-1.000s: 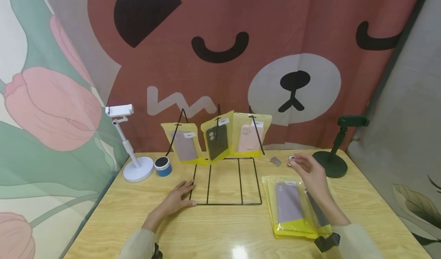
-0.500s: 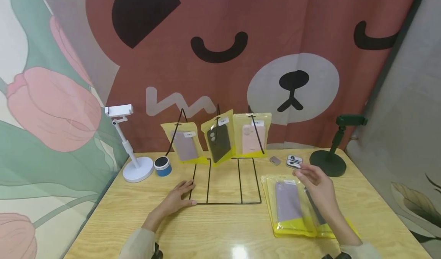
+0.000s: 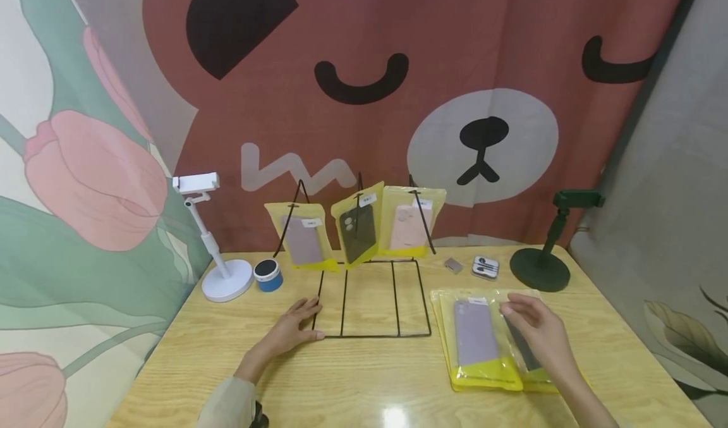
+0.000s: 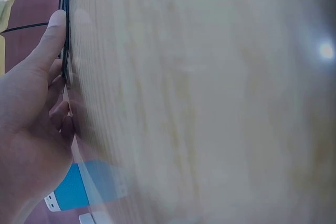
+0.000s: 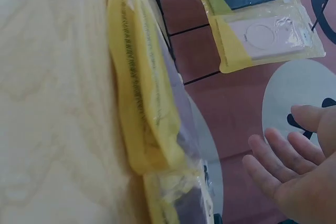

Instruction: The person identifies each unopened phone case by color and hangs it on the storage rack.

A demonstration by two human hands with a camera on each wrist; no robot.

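My left hand (image 3: pixel 290 328) rests at the near left corner of a black wire display rack (image 3: pixel 387 337), its thumb and fingertips touching the base wires. In the left wrist view the thumb lies along the rack's wire (image 4: pixel 66 30). My right hand (image 3: pixel 537 327) hovers over bagged phone cases at the right, fingers loosely bent and holding nothing. Below it lie a bagged purple phone case (image 3: pixel 476 334) and a bagged dark phone case (image 3: pixel 524 346), partly hidden by the hand. Three more bagged cases hang from the rack: purple (image 3: pixel 304 239), black (image 3: pixel 359 232) and pink (image 3: pixel 409 227).
Behind the bags lie boxed earphones (image 3: pixel 485 267) and a small grey-brown block (image 3: pixel 453 265). A green phone stand (image 3: pixel 540 269) stands at the back right, a white one (image 3: pixel 227 281) at the back left. Beside the white stand sits a blue cylinder with a dark top (image 3: pixel 268 276).
My right hand has drawn back from the boxed earphones, towards me and slightly right, over the bagged cases. The earphones are now uncovered. The hanging bags sway slightly; my left hand stays put.
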